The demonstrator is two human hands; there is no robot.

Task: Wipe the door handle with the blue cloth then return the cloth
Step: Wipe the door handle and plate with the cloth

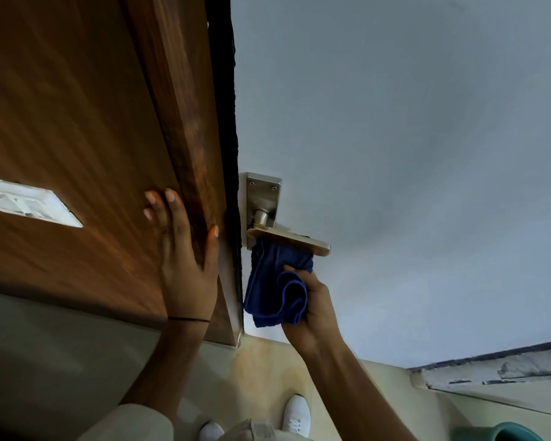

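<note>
Brushed-metal door handle (pixel 288 239), soft blue cloth (pixel 275 291) bunched beneath, right hand (pixel 312 308) grip clamped on it, left hand (pixel 185 262) splayed flat on wood panel (pixel 77 122)

Bunched blue cloth (pixel 275 291) under door handle (pixel 288 238)

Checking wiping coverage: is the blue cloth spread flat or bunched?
Bunched: the blue cloth hangs in folds under the door handle, gripped by the right hand.

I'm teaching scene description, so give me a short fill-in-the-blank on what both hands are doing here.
1. The right hand holds a cloth coloured ____.
2. The cloth hangs from the metal door ____.
3. The left hand lies flat against the wooden frame, holding ____.

Missing words: blue; handle; nothing
</note>
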